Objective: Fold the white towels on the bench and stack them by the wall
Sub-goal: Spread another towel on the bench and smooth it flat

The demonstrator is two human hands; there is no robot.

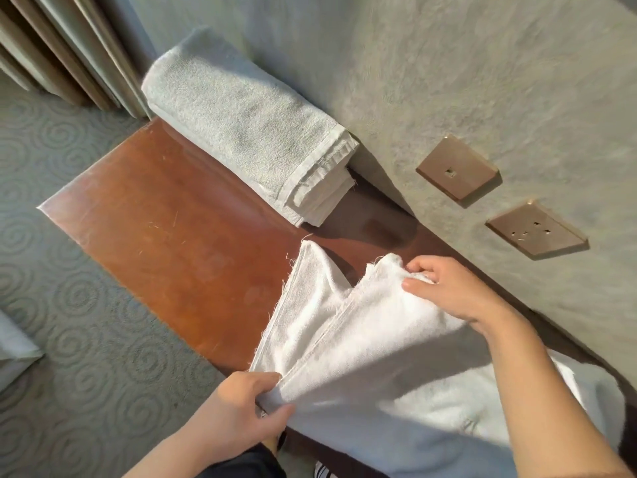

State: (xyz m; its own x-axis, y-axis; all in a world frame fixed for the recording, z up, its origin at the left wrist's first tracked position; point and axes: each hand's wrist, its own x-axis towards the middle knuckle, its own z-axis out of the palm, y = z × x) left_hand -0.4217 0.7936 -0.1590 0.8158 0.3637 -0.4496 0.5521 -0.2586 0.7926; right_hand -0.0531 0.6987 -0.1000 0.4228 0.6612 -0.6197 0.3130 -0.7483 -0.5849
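Note:
A white towel (372, 343) lies partly doubled over on the brown wooden bench (165, 243), its frayed edges pointing toward the wall. My left hand (241, 408) pinches the towel's near corner at the bench's front edge. My right hand (451, 288) grips the far corner of the same towel, close to the wall. A stack of folded white towels (241, 122) rests on the bench against the wall, at the far end.
The grey textured wall (448, 81) runs along the bench's far side and carries two bronze socket plates (456, 167). Patterned grey carpet (69, 339) lies to the left, curtains (58, 46) hang at the upper left. White cloth (13, 350) shows at the left edge.

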